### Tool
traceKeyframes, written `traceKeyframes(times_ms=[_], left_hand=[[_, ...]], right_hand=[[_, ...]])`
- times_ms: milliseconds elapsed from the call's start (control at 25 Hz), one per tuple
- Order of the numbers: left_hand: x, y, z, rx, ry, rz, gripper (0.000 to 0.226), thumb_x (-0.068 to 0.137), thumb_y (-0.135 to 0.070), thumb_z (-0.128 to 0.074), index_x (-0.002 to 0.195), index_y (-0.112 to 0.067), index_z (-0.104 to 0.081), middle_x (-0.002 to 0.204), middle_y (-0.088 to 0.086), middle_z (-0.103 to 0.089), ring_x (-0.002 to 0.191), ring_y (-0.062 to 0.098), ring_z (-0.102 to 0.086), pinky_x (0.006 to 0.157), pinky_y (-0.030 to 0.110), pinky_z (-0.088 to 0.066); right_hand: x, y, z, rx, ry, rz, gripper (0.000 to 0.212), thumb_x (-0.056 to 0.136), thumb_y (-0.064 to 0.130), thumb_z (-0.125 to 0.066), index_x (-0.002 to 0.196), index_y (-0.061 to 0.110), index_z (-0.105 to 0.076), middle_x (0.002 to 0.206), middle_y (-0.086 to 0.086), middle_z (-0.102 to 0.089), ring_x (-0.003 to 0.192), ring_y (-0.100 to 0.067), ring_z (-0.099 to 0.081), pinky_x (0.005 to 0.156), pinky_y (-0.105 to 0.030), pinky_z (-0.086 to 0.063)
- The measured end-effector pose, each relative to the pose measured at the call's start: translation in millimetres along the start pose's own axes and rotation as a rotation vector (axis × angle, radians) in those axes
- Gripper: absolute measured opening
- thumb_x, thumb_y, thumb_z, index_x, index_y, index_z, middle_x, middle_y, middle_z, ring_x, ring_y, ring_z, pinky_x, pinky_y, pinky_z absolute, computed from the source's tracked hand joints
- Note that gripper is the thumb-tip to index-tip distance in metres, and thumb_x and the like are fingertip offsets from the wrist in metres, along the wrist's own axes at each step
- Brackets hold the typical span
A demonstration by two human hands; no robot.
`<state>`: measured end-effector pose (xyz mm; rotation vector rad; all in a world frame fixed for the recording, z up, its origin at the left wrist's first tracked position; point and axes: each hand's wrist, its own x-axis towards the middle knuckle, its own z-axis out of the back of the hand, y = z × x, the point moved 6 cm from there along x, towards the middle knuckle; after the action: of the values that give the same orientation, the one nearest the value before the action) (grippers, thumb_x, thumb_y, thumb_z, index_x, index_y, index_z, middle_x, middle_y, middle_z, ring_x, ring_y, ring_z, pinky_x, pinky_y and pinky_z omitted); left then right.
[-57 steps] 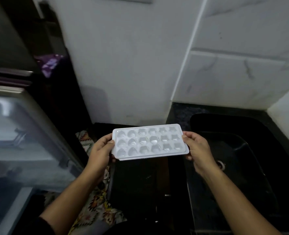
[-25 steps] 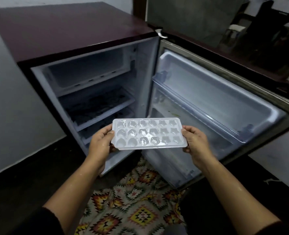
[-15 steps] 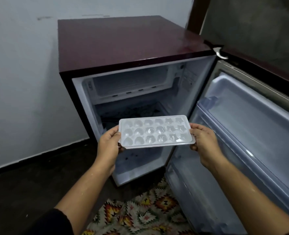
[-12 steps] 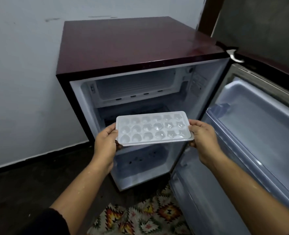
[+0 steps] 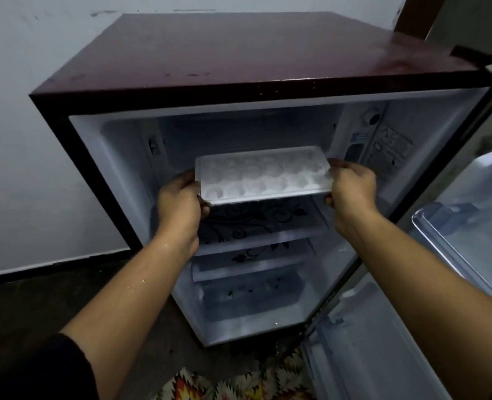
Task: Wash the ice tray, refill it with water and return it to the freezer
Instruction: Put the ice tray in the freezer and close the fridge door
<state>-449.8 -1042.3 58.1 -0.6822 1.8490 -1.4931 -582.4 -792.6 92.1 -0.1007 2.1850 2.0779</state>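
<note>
you're leaning in now, and the ice tray (image 5: 263,174) is moving from out in front of the fridge (image 5: 239,53), where you had it half a second back, up into the top cavity. your left hand (image 5: 181,202) is gripping the near left corner, fingers curled under, and your right hand (image 5: 350,189) is curling round the right end. the tray is sitting level at the mouth of the freezer space (image 5: 239,131), above the patterned shelf (image 5: 262,223). whether it's resting on anything yet, i can't tell. by my reading that's putting you on the last step. the door (image 5: 470,226) is standing wide on your right, the control panel (image 5: 383,145) is crowding your right knuckles, and the rug (image 5: 239,382) is lying below.
</note>
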Motion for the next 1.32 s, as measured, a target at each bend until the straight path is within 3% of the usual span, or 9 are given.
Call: traceKeyframes(times_ms=[200, 360, 640, 760, 840, 960, 1080, 1160, 1320], left_hand=[[21.2, -6.3, -6.7, 0.016, -0.051, -0.032, 0.039, 0.099, -0.001, -0.046, 0.122, -0.019, -0.071, 0.065, -0.007, -0.062, 0.051, 0.004, -0.048, 0.046, 0.019, -0.039], [23.5, -10.2, -11.1, 0.034, -0.082, -0.001, 0.037, 0.103, 0.000, -0.043, 0.101, -0.028, -0.067, 0.076, -0.002, -0.060, 0.057, 0.007, -0.046, 0.051, 0.021, -0.039], [34.6, -16.7, -10.7, -0.006, -0.144, 0.051, 0.027, 0.107, 0.000, -0.046, 0.123, -0.015, -0.062, 0.089, 0.006, -0.063, 0.065, 0.013, -0.057, 0.047, 0.018, -0.054], [36.2, -14.6, -9.4, -0.078, -0.144, 0.038, 0.028, 0.106, 0.002, -0.048, 0.126, -0.010, -0.063, 0.100, 0.012, -0.067, 0.073, 0.015, -0.065, 0.055, 0.021, -0.059], [32.5, -11.8, -7.7, -0.088, -0.130, -0.028, 0.034, 0.105, 0.001, -0.050, 0.136, -0.010, -0.061, 0.116, 0.010, -0.069, 0.088, 0.015, -0.071, 0.074, 0.026, -0.063], [9.5, -12.2, -8.8, 0.362, -0.108, -0.365, 0.043, 0.102, -0.012, -0.052, 0.143, -0.022, -0.056, 0.135, 0.002, -0.061, 0.119, 0.018, -0.061, 0.105, 0.038, -0.052], [-13.7, -0.6, -26.7, 0.835, 0.000, -0.703, 0.047, 0.100, -0.013, -0.059, 0.147, -0.015, -0.054, 0.153, 0.012, -0.045, 0.142, 0.027, -0.041, 0.115, 0.037, -0.037], [-12.0, 6.5, -30.9, 0.974, 0.028, -0.785, 0.053, 0.097, -0.012, -0.064, 0.149, -0.007, -0.051, 0.156, 0.017, -0.041, 0.146, 0.031, -0.035, 0.118, 0.037, -0.030], [4.0, 9.5, -30.7, 1.164, 0.050, -0.829, 0.063, 0.098, -0.021, -0.063, 0.154, -0.002, -0.041, 0.161, 0.020, -0.036, 0.151, 0.038, -0.030, 0.123, 0.052, -0.029]], right_hand=[[31.7, -2.3, -16.4, 0.014, 0.038, -0.002, 0.026, 0.100, -0.002, -0.047, 0.112, -0.003, -0.069, 0.088, -0.004, -0.062, 0.066, -0.013, -0.052, 0.044, -0.020, -0.038], [46.8, -10.0, -25.2, 0.009, 0.079, -0.070, 0.021, 0.102, 0.004, -0.049, 0.096, 0.010, -0.068, 0.097, -0.011, -0.066, 0.066, -0.017, -0.058, 0.044, -0.021, -0.043], [52.4, -5.9, -33.3, 0.088, 0.119, -0.112, 0.020, 0.105, 0.006, -0.049, 0.092, 0.011, -0.063, 0.099, -0.012, -0.065, 0.078, -0.023, -0.065, 0.060, -0.030, -0.062], [55.5, -9.2, -32.1, 0.124, 0.132, -0.080, 0.019, 0.106, 0.003, -0.046, 0.106, 0.010, -0.064, 0.114, -0.014, -0.066, 0.092, -0.024, -0.068, 0.074, -0.033, -0.065], [55.4, -9.8, -29.7, 0.016, 0.142, 0.060, 0.029, 0.105, 0.004, -0.045, 0.130, 0.010, -0.060, 0.125, -0.007, -0.064, 0.108, -0.020, -0.066, 0.091, -0.030, -0.061], [35.2, -6.8, -31.0, -0.380, 0.134, 0.424, 0.038, 0.104, 0.007, -0.047, 0.141, 0.014, -0.055, 0.125, 0.004, -0.059, 0.114, -0.011, -0.059, 0.092, -0.011, -0.046], [23.4, -17.4, -40.4, -0.692, 0.152, 0.664, 0.043, 0.103, 0.010, -0.050, 0.147, 0.011, -0.049, 0.148, -0.008, -0.045, 0.134, -0.022, -0.047, 0.102, -0.022, -0.036], [26.1, -24.2, -43.4, -0.787, 0.180, 0.708, 0.047, 0.104, 0.012, -0.051, 0.151, 0.008, -0.044, 0.155, -0.010, -0.039, 0.141, -0.025, -0.042, 0.108, -0.026, -0.037], [34.6, -30.7, -50.1, -0.965, 0.221, 0.744, 0.057, 0.106, 0.021, -0.050, 0.158, 0.005, -0.034, 0.166, -0.017, -0.029, 0.152, -0.031, -0.029, 0.125, -0.039, -0.028]])
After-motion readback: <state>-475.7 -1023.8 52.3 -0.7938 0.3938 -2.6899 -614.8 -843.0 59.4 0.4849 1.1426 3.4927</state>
